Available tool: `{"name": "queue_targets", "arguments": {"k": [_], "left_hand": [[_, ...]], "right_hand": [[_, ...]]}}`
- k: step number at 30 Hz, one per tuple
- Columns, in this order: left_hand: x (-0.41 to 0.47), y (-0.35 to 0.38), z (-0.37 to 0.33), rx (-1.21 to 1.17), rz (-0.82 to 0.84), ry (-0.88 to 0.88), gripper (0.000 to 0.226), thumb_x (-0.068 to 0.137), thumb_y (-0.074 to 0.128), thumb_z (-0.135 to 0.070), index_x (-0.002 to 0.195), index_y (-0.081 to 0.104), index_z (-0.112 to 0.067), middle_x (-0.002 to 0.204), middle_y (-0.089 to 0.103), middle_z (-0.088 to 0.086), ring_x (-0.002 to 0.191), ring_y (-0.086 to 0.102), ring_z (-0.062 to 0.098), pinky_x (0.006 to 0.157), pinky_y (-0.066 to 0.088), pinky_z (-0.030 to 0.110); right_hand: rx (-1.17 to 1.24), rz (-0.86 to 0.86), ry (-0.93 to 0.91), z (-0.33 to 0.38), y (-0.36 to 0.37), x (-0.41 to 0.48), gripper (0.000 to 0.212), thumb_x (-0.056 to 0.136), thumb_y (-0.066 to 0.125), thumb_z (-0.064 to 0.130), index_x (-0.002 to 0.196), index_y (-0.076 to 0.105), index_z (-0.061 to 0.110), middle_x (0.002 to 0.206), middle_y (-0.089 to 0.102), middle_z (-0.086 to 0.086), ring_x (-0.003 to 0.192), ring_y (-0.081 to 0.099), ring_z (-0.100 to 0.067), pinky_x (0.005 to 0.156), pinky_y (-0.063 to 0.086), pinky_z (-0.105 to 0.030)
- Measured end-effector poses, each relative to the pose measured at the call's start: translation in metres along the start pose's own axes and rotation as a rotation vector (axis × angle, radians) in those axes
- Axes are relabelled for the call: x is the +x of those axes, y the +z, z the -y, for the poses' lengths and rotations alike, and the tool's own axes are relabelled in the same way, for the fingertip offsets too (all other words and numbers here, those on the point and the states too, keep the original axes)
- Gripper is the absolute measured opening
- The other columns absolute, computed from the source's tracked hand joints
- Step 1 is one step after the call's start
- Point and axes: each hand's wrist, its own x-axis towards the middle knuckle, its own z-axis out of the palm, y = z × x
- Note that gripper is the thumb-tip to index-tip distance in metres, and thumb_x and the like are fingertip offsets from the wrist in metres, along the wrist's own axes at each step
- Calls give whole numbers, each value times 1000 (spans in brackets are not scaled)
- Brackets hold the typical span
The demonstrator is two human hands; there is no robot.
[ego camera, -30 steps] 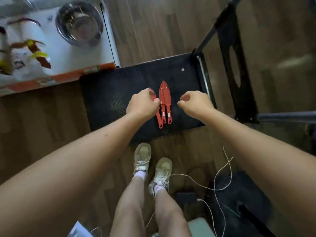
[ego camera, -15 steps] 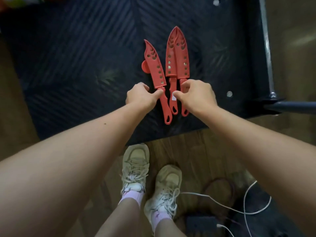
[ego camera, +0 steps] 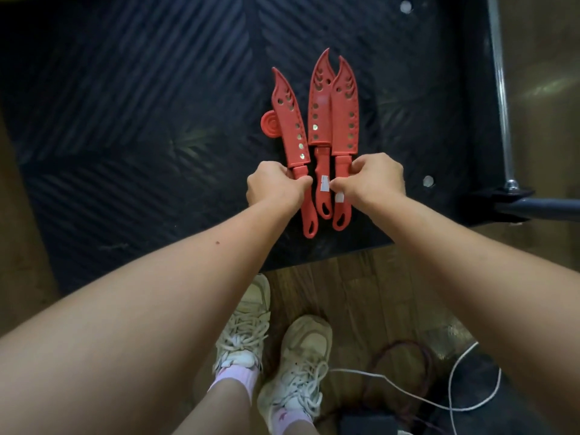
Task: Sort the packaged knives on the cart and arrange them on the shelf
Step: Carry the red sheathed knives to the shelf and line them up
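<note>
Three red knives in perforated red sheaths lie side by side on the black ribbed cart deck point(ego camera: 141, 127), tips pointing away from me. My left hand point(ego camera: 274, 186) pinches the handle of the left knife point(ego camera: 290, 120). My right hand point(ego camera: 373, 180) pinches the handle of the right knife point(ego camera: 345, 117). The middle knife point(ego camera: 320, 114) lies between them, partly under the right one, with a white label on its handle. A round red tab point(ego camera: 269, 124) sticks out beside the left sheath.
The cart's metal handle post point(ego camera: 502, 98) rises along the right edge, with a dark bar point(ego camera: 539, 208) jutting right. My feet in white sneakers point(ego camera: 276, 350) stand on the wooden floor just before the cart. White cables point(ego camera: 439, 400) and a dark red cord trail on the floor at right.
The camera has dropped closer to the cart. Both hands have closed onto the outer knives' handles, and the right knife now overlaps the middle one.
</note>
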Motion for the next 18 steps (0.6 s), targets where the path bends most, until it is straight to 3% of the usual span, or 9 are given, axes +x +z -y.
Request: {"name": "queue_targets", "arguments": {"k": [2, 4, 6, 8, 11, 15, 18], "left_hand": [[-3, -5, 0, -82, 3, -64, 23, 81, 72, -27, 67, 55, -21, 92, 65, 1, 90, 65, 19, 85, 56, 35], [-13, -15, -2, -131, 11, -100, 22, 82, 72, -22, 67, 55, -20, 93, 63, 2, 92, 63, 19, 88, 55, 38], [-27, -28, -10, -198, 19, -110, 15, 84, 70, -19, 75, 57, -16, 99, 66, 5, 96, 65, 19, 88, 56, 37], [-46, -46, -21, -278, 11, -111, 9, 86, 67, -17, 88, 58, -15, 104, 67, 7, 97, 66, 19, 83, 57, 33], [-81, -81, -47, -323, 4, -81, 9, 87, 66, -17, 92, 59, -15, 105, 68, 8, 97, 67, 19, 79, 56, 30], [-147, -141, -88, -339, -2, 11, 10, 88, 65, -18, 80, 59, -17, 93, 68, 4, 89, 66, 17, 79, 56, 31], [-209, -195, -119, -370, -20, 63, 17, 88, 64, -17, 73, 55, -20, 80, 64, 1, 77, 64, 14, 79, 55, 33]], "right_hand": [[75, 57, 73, 2, -7, -5, 20, 76, 76, 20, 92, 69, 10, 90, 66, -4, 89, 67, -22, 80, 56, -31], [130, 96, 114, 4, -14, -15, 16, 72, 79, 21, 78, 66, 14, 83, 60, -2, 94, 67, -24, 86, 56, -37], [159, 113, 119, 9, -26, -31, 27, 69, 82, 22, 62, 56, 23, 78, 59, 0, 93, 67, -23, 87, 55, -37], [153, 126, 105, 17, -42, -50, 30, 67, 83, 23, 58, 54, 25, 77, 63, 1, 91, 67, -21, 87, 56, -36], [207, 141, 71, 40, -76, -85, 23, 65, 84, 21, 77, 65, 21, 93, 70, -3, 90, 68, -20, 88, 55, -37], [315, 156, 16, 85, -129, -149, 41, 66, 84, 18, 103, 68, 13, 101, 71, -5, 89, 68, -19, 88, 55, -37], [354, 177, -43, 124, -176, -209, 25, 67, 83, 17, 88, 69, 17, 98, 71, -5, 90, 68, -20, 89, 55, -37]]}}
